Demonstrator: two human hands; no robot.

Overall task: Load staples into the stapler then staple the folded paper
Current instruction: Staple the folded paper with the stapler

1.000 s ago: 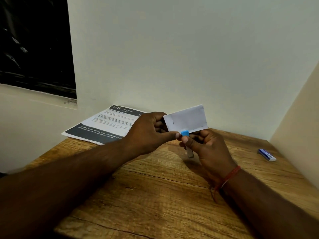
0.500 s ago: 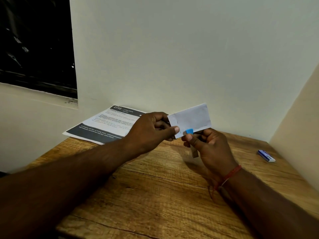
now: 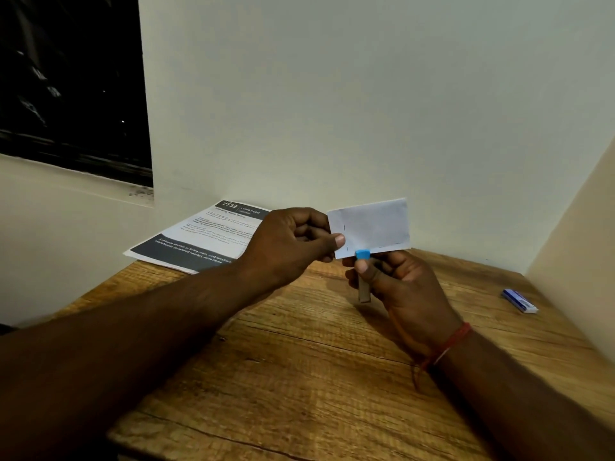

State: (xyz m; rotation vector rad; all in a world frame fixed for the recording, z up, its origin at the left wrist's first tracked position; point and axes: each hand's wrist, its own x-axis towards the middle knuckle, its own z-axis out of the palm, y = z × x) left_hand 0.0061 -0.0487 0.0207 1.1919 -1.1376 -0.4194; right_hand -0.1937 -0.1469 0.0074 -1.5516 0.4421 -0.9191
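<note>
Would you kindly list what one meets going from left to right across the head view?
dark window → printed sheet → left hand → folded paper → right hand → staple box

Matt white folded paper, blue plastic-tipped metal stapler, rough-grained wooden table.

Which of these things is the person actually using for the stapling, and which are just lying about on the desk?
In use:
- folded paper, pinched by the left hand
- small stapler with a blue tip, gripped in the right hand, at the paper's lower edge
- staple box, possibly the refill source

Lying about:
- printed sheet at the back of the wooden table
</note>
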